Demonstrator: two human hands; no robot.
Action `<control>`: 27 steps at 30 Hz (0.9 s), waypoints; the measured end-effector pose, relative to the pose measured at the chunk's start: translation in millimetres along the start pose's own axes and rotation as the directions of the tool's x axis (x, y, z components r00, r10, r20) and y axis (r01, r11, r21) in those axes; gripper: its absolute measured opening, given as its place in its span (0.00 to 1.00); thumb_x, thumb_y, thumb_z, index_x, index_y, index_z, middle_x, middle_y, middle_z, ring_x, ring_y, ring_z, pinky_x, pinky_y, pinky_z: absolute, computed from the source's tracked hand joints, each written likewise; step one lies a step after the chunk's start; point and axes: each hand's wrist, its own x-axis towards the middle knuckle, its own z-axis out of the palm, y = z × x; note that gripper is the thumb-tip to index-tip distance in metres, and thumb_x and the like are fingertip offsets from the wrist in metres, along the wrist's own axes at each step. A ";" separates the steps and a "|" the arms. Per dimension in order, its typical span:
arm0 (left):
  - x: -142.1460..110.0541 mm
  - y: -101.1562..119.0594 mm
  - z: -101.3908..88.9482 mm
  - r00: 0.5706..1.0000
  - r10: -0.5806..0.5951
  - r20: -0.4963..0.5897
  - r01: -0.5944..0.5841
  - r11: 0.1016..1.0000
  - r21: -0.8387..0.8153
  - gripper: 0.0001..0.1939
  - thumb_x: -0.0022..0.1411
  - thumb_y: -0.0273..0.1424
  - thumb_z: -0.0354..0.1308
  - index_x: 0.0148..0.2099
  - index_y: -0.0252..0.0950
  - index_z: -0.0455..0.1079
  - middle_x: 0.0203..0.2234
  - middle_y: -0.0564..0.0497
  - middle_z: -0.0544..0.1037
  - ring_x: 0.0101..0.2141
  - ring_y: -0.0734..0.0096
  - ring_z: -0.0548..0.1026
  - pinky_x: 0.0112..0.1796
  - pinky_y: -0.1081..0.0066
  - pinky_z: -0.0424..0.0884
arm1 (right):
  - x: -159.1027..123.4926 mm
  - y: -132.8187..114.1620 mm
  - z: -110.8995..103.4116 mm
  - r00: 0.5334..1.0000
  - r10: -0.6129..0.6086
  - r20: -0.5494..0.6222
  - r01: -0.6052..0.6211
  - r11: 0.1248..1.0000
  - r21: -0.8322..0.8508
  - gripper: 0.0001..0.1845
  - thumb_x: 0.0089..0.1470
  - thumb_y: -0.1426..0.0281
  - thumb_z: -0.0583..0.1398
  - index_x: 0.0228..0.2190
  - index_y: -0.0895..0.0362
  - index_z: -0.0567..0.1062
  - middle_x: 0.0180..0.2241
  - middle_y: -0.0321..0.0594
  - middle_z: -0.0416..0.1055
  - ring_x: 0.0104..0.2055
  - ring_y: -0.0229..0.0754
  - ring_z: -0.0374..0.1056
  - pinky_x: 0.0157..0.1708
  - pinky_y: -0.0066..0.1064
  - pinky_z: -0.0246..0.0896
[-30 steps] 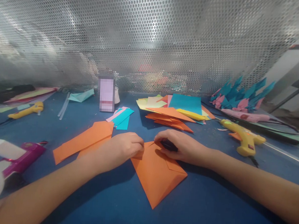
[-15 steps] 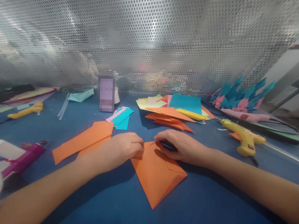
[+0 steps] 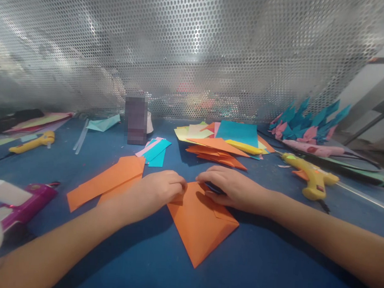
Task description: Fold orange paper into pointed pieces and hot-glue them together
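Observation:
A folded orange paper (image 3: 197, 229) lies on the blue table with one pointed corner toward me. At its upper left edge, my left hand (image 3: 163, 186) has its fingers curled closed on the paper; the fingertips are partly hidden. My right hand (image 3: 226, 186) arches over the upper right part, thumb and fingers bent closed on the sheet near its top edge. A flap shows beneath the right hand. To the left, partly behind my left forearm, lie more folded orange papers (image 3: 107, 178).
Orange folded sheets (image 3: 217, 155) and a yellow cutter (image 3: 244, 147) lie ahead. Blue strips (image 3: 158, 151) sit left of them. A yellow glue gun (image 3: 314, 177) is at right, a magenta tool (image 3: 38, 199) at left. Blue and pink paper shapes (image 3: 310, 121) stand back right.
My right hand's fingers have shifted slightly left along the paper's top edge. My left fingertips have moved a little to the right. The paper stays nearly in place.

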 end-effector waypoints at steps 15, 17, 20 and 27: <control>2.0 -84.9 -41.7 0.540 -0.631 -0.557 0.804 0.583 0.119 0.32 0.47 0.18 0.49 0.58 0.30 0.56 0.54 0.40 0.67 0.55 0.49 0.60 0.55 0.52 0.56 | 0.6 3.3 0.4 0.981 -0.185 0.051 0.188 0.980 -0.061 0.21 0.63 0.73 0.47 0.55 0.61 0.65 0.40 0.48 0.68 0.43 0.45 0.58 0.42 0.35 0.61; 4.0 -91.8 -41.2 0.549 -0.656 -0.518 0.815 0.557 0.159 0.30 0.46 0.17 0.49 0.55 0.30 0.58 0.55 0.40 0.66 0.55 0.49 0.59 0.55 0.51 0.55 | 0.4 3.4 0.4 0.982 -0.183 0.056 0.186 0.981 -0.060 0.21 0.63 0.72 0.47 0.55 0.61 0.65 0.40 0.48 0.68 0.43 0.45 0.58 0.42 0.35 0.61; 7.7 -98.7 -38.9 0.548 -0.691 -0.472 0.826 0.534 0.178 0.28 0.46 0.18 0.49 0.52 0.30 0.59 0.54 0.38 0.67 0.54 0.46 0.61 0.52 0.48 0.57 | 0.8 3.5 -0.1 0.983 -0.175 0.053 0.178 0.983 -0.054 0.21 0.63 0.73 0.47 0.55 0.60 0.65 0.40 0.47 0.68 0.43 0.44 0.58 0.42 0.35 0.61; 15.0 -86.2 -36.3 0.556 -0.686 -0.469 0.816 0.556 0.156 0.25 0.51 0.20 0.49 0.53 0.28 0.59 0.54 0.36 0.66 0.53 0.45 0.62 0.51 0.49 0.60 | 0.4 4.9 -0.9 0.984 -0.167 0.066 0.170 0.984 -0.048 0.22 0.62 0.72 0.48 0.56 0.59 0.64 0.41 0.47 0.67 0.44 0.45 0.58 0.44 0.36 0.61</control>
